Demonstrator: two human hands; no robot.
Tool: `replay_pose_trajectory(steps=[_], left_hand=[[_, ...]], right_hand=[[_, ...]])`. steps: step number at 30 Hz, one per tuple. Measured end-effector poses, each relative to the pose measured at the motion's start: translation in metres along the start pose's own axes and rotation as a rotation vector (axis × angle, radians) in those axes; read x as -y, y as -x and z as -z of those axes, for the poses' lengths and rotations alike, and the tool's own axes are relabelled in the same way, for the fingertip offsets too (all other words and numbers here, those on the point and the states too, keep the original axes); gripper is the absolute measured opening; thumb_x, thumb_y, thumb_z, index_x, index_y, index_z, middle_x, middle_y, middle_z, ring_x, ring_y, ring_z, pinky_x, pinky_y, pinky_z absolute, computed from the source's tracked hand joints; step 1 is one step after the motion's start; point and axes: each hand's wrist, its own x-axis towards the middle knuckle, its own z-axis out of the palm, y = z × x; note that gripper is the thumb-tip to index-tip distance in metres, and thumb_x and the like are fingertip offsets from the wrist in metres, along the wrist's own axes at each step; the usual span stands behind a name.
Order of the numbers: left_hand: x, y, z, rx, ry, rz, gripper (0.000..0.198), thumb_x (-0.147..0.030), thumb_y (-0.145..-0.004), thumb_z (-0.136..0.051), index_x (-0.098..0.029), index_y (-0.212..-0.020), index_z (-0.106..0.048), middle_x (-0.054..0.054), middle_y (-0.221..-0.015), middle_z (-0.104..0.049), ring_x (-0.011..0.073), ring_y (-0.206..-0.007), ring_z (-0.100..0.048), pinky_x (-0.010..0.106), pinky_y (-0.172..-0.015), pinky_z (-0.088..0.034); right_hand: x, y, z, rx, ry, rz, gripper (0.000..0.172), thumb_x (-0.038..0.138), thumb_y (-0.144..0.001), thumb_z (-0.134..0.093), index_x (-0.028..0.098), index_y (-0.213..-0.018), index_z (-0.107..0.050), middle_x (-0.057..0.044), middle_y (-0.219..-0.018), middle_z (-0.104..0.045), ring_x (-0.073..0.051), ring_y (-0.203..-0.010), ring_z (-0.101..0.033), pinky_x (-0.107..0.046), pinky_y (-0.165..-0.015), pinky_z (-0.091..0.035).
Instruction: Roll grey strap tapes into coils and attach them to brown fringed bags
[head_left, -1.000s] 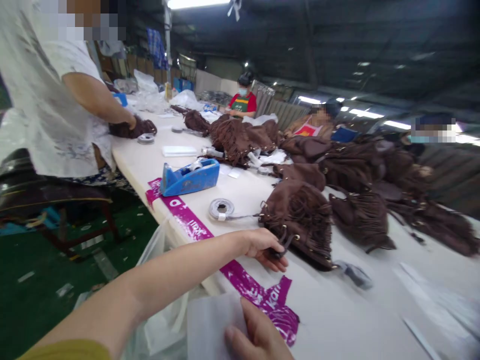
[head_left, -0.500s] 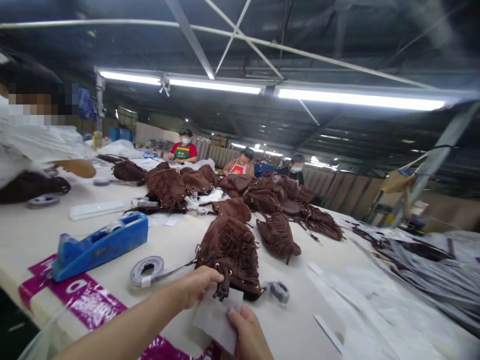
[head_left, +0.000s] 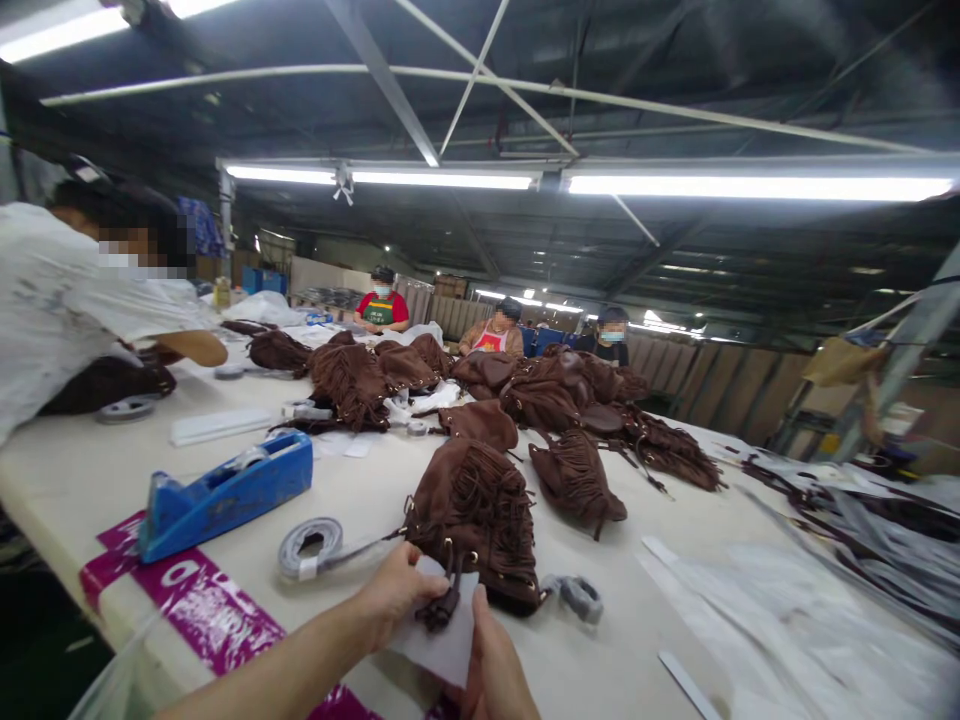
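Note:
A dark brown fringed bag (head_left: 427,490) lies in front of me, its drawstring tassels (head_left: 439,610) hanging over its near edge. Behind the tassels is a small white sheet of paper (head_left: 431,648). My left hand (head_left: 390,598) is closed, its thumb and fingers pinching the paper's upper left part beside the tassels. On the other side, my right hand (head_left: 491,655) grips the sheet's right edge, thumb upward. Some of the right fingers are hidden behind the paper. Grey-wrapped strap rolls lie left (head_left: 309,548) and right (head_left: 581,600) of the bag.
A blue tape dispenser (head_left: 229,495) stands on the left over purple printed plastic (head_left: 217,610). More brown bags (head_left: 574,480) are heaped across the table (head_left: 630,600). Clear plastic sheets (head_left: 810,620) and wrapped straps lie right. A co-worker (head_left: 67,290) leans in at left; several people sit beyond.
The sheet has moved up behind the tassels, and my left thumb now presses on it. My right hand has turned more upright at its edge. The whole view has shifted slightly.

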Motion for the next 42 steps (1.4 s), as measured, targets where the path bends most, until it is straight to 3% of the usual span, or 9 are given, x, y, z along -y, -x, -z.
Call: replay_pose_trajectory(steps=[3,8,11,14,18,24,27,36,42], left_hand=[[-0.002,0.003,0.001,0.090,0.012,0.063,0.038,-0.027,-0.048,-0.072,-0.016,-0.082,-0.057,0.001,-0.070,-0.064,0.0201,-0.068,-0.059,0.028,-0.060,-0.044],[-0.006,0.009,0.001,0.180,-0.003,0.121,0.028,-0.025,-0.046,-0.067,-0.013,-0.072,-0.061,0.002,-0.059,-0.063,0.0174,-0.055,-0.055,0.026,-0.051,-0.041],[-0.005,0.012,-0.002,0.138,0.002,0.085,0.022,-0.021,-0.047,-0.063,-0.016,-0.068,-0.056,-0.003,-0.052,-0.057,0.0139,-0.050,-0.049,0.023,-0.047,-0.037],[-0.003,0.014,-0.005,0.103,0.007,0.021,0.016,-0.018,-0.048,-0.060,-0.017,-0.062,-0.052,-0.006,-0.049,-0.051,0.0109,-0.049,-0.044,0.021,-0.046,-0.033],[-0.005,0.020,-0.005,0.116,0.019,-0.030,0.015,-0.012,-0.045,-0.058,-0.016,-0.058,-0.053,-0.008,-0.050,-0.048,0.0081,-0.051,-0.040,0.018,-0.046,-0.027],[-0.009,0.027,0.011,0.440,0.174,0.116,0.028,-0.024,-0.048,-0.052,-0.011,-0.070,-0.064,0.005,-0.069,-0.064,0.0153,-0.061,-0.056,0.027,-0.062,-0.047],[-0.005,0.026,0.017,0.548,0.318,0.153,0.025,-0.022,-0.051,-0.059,-0.010,-0.072,-0.067,0.009,-0.075,-0.067,0.0146,-0.065,-0.058,0.026,-0.067,-0.049],[0.015,0.009,-0.002,0.235,0.101,0.034,0.037,-0.042,-0.052,-0.082,-0.014,-0.063,-0.061,-0.003,-0.047,-0.050,0.0059,-0.038,-0.036,0.018,-0.038,-0.021],[0.009,0.014,-0.001,0.316,0.146,0.041,0.041,-0.047,-0.055,-0.081,-0.012,-0.061,-0.060,-0.001,-0.052,-0.051,0.0066,-0.043,-0.040,0.019,-0.041,-0.026]], right_hand=[[0.008,0.005,0.003,0.068,-0.139,-0.130,0.066,0.073,-0.058,-0.068,0.019,-0.095,-0.073,-0.007,-0.083,-0.077,-0.028,-0.076,-0.071,-0.039,-0.071,-0.056],[0.011,0.005,0.008,0.024,-0.135,-0.127,0.047,0.046,-0.057,-0.084,0.012,-0.089,-0.074,-0.010,-0.081,-0.077,-0.023,-0.077,-0.071,-0.032,-0.073,-0.056],[0.005,0.000,0.013,0.006,-0.057,-0.092,0.046,0.048,-0.058,-0.085,0.012,-0.085,-0.073,-0.009,-0.074,-0.075,-0.018,-0.064,-0.069,-0.024,-0.057,-0.054],[-0.003,-0.006,0.020,-0.044,0.095,-0.109,0.050,0.055,-0.055,-0.084,0.013,-0.078,-0.071,-0.004,-0.061,-0.068,-0.010,-0.046,-0.058,-0.014,-0.037,-0.040],[-0.007,-0.014,0.029,-0.133,0.324,-0.055,0.054,0.064,-0.054,-0.078,0.013,-0.069,-0.066,0.002,-0.050,-0.056,-0.008,-0.040,-0.046,-0.015,-0.032,-0.033],[0.001,-0.015,0.035,-0.190,0.374,0.031,0.045,0.055,-0.054,-0.079,0.017,-0.058,-0.054,0.004,-0.049,-0.052,-0.009,-0.047,-0.046,-0.017,-0.040,-0.037],[0.000,-0.014,0.039,-0.168,0.380,0.035,0.046,0.057,-0.056,-0.079,0.018,-0.061,-0.054,0.005,-0.050,-0.051,-0.010,-0.048,-0.044,-0.018,-0.039,-0.037],[-0.010,-0.019,0.038,-0.238,0.495,0.094,0.046,0.058,-0.059,-0.076,0.018,-0.062,-0.054,0.004,-0.049,-0.051,-0.011,-0.043,-0.046,-0.016,-0.032,-0.033],[-0.004,-0.018,0.032,-0.241,0.469,0.232,0.043,0.050,-0.062,-0.075,0.023,-0.065,-0.041,0.010,-0.046,-0.043,-0.008,-0.040,-0.039,-0.017,-0.036,-0.030]])
